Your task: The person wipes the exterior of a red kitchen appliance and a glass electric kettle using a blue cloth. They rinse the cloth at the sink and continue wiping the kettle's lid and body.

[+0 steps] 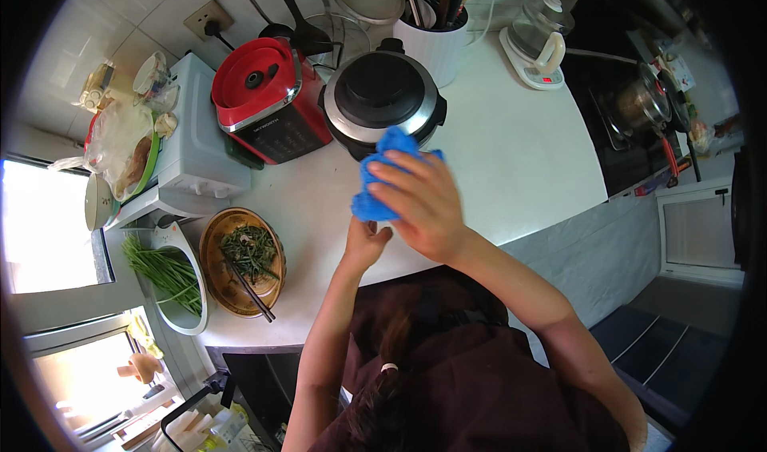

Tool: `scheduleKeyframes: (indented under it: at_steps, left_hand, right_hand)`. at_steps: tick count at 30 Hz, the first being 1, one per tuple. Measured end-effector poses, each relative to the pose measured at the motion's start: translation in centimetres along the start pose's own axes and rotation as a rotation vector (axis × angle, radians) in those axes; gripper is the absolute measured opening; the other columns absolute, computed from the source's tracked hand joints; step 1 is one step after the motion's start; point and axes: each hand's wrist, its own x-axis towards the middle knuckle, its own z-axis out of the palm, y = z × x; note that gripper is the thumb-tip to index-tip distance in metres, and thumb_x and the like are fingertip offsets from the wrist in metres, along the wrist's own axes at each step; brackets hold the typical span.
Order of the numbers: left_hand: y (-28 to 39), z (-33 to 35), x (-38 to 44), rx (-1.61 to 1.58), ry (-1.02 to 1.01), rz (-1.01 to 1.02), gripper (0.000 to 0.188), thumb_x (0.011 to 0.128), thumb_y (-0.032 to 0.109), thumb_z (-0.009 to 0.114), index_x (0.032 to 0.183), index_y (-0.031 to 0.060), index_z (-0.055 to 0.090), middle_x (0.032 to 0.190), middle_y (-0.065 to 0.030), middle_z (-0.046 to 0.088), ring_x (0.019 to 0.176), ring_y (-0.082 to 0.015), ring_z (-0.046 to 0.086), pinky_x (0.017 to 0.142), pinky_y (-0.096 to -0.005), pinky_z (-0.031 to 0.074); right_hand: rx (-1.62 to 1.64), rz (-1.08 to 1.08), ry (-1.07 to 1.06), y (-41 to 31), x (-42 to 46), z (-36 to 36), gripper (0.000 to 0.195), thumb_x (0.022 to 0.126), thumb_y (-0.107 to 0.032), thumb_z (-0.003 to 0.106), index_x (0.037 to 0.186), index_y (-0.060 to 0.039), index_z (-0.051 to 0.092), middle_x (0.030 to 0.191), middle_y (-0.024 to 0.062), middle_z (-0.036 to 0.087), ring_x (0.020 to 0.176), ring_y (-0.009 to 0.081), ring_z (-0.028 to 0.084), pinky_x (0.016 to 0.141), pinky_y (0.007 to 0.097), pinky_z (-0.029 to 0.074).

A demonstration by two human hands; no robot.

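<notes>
A bright blue cloth (383,182) is bunched under the fingers of my right hand (426,203), in front of the electric pressure cooker. The right hand lies over the cloth, its fingers slightly blurred. Just below, my left hand (365,242) meets the cloth's lower edge; its thumb shows, while its other fingers are hidden. Behind the cloth stands the pressure cooker (383,89), with a black lid and a silver rim. The cloth overlaps the cooker's front edge in view; whether they touch cannot be told. Both hands are above the white countertop (497,164).
Left on the counter are a brown bowl (210,260) of cut greens with chopsticks (248,290), and a white basin (201,308) of long green stalks. Behind stand a red Skyworth appliance base (257,92) and a utensil holder (431,50). A glass kettle (536,32) and a pot (641,101) are right.
</notes>
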Motion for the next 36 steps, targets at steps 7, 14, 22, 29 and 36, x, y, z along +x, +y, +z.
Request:
scheduleKeyframes:
  at_steps: [7, 14, 22, 29, 36]
  left_hand:
    - [0.9, -2.2, 0.2, -0.441, -0.079, -0.143, 0.043, 0.093, 0.028, 0.04, 0.115, -0.0049, 0.056, 0.111, -0.0116, 0.06, 0.108, -0.0222, 0.053, 0.097, -0.0357, 0.038]
    - [0.6, -3.6, 1.8, -0.432, -0.318, -0.143, 0.073, 0.096, 0.055, 0.018, 0.112, -0.005, 0.058, 0.111, -0.0143, 0.061, 0.107, -0.0233, 0.054, 0.099, -0.0363, 0.036]
    - [2.3, -2.5, 0.9, -0.169, -0.087, -0.063, 0.075, 0.098, 0.054, 0.015, 0.118, -0.0067, 0.054, 0.12, -0.0176, 0.057, 0.116, -0.0265, 0.05, 0.105, -0.0402, 0.033]
    - [4.3, 1.5, -0.5, -0.057, 0.22, 0.209, 0.051, 0.101, 0.04, 0.03, 0.118, -0.0048, 0.049, 0.123, -0.0149, 0.051, 0.115, -0.0221, 0.047, 0.1, -0.0347, 0.034]
    - [5.7, 1.9, -1.0, 0.313, 0.274, 0.286, 0.046, 0.102, 0.034, 0.03, 0.098, -0.0061, 0.053, 0.1, -0.0104, 0.055, 0.099, -0.0185, 0.053, 0.095, -0.0297, 0.038]
  right_hand:
    - [-0.161, -0.199, 0.118, 1.2, -4.5, 4.3, 0.011, 0.081, -0.013, 0.064, 0.092, -0.0121, 0.061, 0.116, 0.001, 0.062, 0.111, 0.0195, 0.056, 0.093, 0.0396, 0.044]
    - [-0.18, -0.303, -0.067, 1.9, -9.7, 5.1, 0.018, 0.077, -0.012, 0.065, 0.095, -0.0096, 0.063, 0.111, 0.0001, 0.063, 0.102, 0.0126, 0.059, 0.091, 0.0349, 0.046]
    - [0.253, 0.352, 0.056, 0.4, -11.4, 0.8, 0.028, 0.072, 0.009, 0.051, 0.098, 0.0012, 0.058, 0.109, 0.0163, 0.06, 0.103, 0.037, 0.055, 0.093, 0.0431, 0.044]
    - [0.501, 0.54, 0.301, -1.3, -4.8, 3.6, 0.04, 0.076, -0.004, 0.063, 0.113, -0.0006, 0.048, 0.117, 0.0186, 0.05, 0.108, 0.0358, 0.049, 0.096, 0.0422, 0.037]
    - [0.376, 0.384, 0.428, -0.3, -8.2, 8.9, 0.054, 0.065, 0.003, 0.072, 0.109, -0.004, 0.041, 0.112, 0.0197, 0.047, 0.098, 0.04, 0.049, 0.086, 0.0452, 0.041]
